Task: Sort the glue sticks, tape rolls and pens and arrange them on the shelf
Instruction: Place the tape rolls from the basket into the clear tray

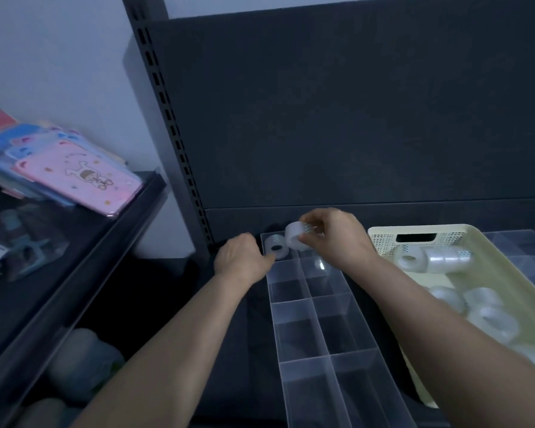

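Item 1: tape roll (295, 239), clear/whitish w/ printed core. Pinched betw. thumb and fingers of right hand (337, 239); held in air, tilted, over far end of clear organiser (294, 310).

Item 2: second tape roll (277, 247), same type. Sits in organiser's far-left compartment, hole facing up and toward camera. Just below and left of item 1.

Left hand (240, 257): fingers curled, at organiser's far-left corner, right beside item 2. Whether it grips anything: can't tell.

Organiser: transparent, 2 columns of compartments running front to back, on dark shelf (254, 335). Near compartments hold nothing visible.

Cream basket (380, 242): perforated wall w/ handle slot, on shelf just right of organiser. Contains approx. a doz. more tape rolls (433, 257), loose, some on edge, some flat.

Left of unit: lower side shelf w/ stack of pink and blue packs (74, 171), cartoon print on top one.
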`<state>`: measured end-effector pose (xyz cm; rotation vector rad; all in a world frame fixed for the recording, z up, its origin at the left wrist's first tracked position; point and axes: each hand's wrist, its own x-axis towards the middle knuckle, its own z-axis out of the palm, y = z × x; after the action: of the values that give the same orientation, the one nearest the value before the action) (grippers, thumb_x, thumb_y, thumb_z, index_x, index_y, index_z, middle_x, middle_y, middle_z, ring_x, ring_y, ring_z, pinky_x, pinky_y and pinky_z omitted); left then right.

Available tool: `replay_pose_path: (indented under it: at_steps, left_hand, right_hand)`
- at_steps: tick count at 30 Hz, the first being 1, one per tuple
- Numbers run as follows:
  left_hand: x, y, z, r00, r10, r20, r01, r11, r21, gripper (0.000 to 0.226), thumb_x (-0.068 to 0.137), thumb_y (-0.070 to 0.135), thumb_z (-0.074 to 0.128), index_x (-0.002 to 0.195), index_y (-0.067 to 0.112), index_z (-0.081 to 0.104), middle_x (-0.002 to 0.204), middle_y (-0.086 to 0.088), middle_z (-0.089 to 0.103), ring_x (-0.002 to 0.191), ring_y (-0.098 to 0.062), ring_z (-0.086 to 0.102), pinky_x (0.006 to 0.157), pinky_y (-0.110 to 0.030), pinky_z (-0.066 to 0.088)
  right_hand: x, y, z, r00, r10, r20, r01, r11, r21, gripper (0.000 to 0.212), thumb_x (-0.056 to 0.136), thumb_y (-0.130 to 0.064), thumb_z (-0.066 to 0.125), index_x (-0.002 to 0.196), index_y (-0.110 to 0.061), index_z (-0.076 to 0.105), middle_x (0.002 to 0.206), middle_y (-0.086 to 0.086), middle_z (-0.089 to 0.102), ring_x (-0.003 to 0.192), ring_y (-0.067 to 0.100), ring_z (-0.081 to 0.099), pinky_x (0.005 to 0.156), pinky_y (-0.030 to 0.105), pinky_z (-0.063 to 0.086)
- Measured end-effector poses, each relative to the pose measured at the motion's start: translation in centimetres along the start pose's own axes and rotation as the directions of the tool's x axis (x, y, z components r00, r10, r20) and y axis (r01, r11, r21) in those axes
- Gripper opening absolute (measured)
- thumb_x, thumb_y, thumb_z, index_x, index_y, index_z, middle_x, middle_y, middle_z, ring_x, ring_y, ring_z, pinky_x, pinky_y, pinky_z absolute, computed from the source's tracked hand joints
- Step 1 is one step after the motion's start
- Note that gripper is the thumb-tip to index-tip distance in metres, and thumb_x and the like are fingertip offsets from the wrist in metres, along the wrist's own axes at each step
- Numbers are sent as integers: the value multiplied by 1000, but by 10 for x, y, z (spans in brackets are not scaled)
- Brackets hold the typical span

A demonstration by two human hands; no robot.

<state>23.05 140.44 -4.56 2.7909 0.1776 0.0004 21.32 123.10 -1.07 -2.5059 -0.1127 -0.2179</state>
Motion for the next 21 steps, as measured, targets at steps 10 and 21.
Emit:
replay_pose_path:
  at_steps: [10, 21]
  left_hand:
    - [1, -10, -2, 984, -68, 168, 112, 956, -270, 23, 84, 23, 60, 69, 10, 73, 60, -3, 71, 59, -16, 71, 60, -37, 61]
    - [8, -31, -9, 997, -27, 73, 44, 971, -236, 26, 88, 21, 58, 70, 10, 73, 63, -5, 70, 60, -22, 69, 60, -38, 60]
  right_hand:
    - [3, -8, 27, 1000, -7, -29, 6, 999, -52, 31, 84, -32, 67, 115, -25, 64, 110, -3, 63, 100, 15, 59, 79, 26, 45]
    - [22, -29, 65, 994, -16, 109, 33, 987, -160, 33, 83, -29, 68, 116, -25, 65, 113, -3, 66, 105, 19, 60, 87, 34, 50]
